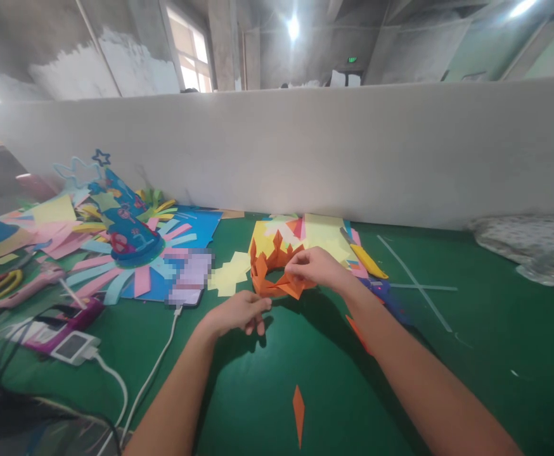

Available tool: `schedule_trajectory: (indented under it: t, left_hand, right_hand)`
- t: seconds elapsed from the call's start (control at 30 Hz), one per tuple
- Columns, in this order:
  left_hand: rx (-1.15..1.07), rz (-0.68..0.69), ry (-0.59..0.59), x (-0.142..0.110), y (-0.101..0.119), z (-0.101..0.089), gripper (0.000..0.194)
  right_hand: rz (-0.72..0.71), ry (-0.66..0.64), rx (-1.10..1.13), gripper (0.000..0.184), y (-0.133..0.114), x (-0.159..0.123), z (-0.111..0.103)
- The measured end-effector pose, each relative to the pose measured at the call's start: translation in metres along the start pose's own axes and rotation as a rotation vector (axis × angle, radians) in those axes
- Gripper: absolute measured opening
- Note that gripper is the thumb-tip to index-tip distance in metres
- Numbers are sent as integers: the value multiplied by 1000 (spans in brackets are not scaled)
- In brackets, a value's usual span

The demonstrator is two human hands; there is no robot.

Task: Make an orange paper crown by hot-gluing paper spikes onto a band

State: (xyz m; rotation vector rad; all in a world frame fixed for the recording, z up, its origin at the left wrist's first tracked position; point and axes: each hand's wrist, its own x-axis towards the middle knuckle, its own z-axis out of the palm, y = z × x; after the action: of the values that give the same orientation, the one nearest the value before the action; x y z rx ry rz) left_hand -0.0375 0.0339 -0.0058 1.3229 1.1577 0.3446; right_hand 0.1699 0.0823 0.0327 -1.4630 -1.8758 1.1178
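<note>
An orange paper crown (259,278) with folded, pointed peaks stands on the green table in front of me. My right hand (310,266) reaches over its right side, thumb and fingers pinched on the folded paper of the near rim. That hand covers part of the crown. At the lower left edge of the crown is my left hand (243,311), its thumb and forefinger tips together against the base and the other fingers hanging loosely curled. A loose orange paper diamond (298,415) lies nearer to me, and another orange piece (357,332) lies beside my right forearm.
Yellow paper pieces (232,273), a phone (191,278) on a white cable and a purple power strip (63,326) lie left. Blue cone hats (132,231) stand behind them. A yellow cutter (369,261) and a blue tool (391,304) lie right. A white partition (277,152) closes the back.
</note>
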Motion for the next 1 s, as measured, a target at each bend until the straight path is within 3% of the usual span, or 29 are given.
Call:
schedule_trajectory:
  t: [0.07,0.3,0.4,0.5,0.7,0.87,1.0]
  left_hand:
    - [-154,31,-22,4,1,7,44]
    - [-977,213,312,33,0,38,15]
    - [-1179,283,347,44,-3,40,13]
    - [-1263,313,351,48,-3,38,10]
    - [-1241,328,366,49,-3,41,5]
    - [-1213,327,332,46,-1,45,11]
    - [-1204,289,357,44,3,46,1]
  right_hand:
    - [-1,3,32,17,-3,-1,-5]
    - [41,26,109,17,-18,-2,-14]
    - [35,38,105,19,-19,-4,-13]
    - [-16,125,147,25,-20,-4,-12]
    - [-233,449,234,28,-23,4,-2]
    - [-240,493,-49,21,-20,9,9]
    - [-242,505,-102,22,-14,11,17]
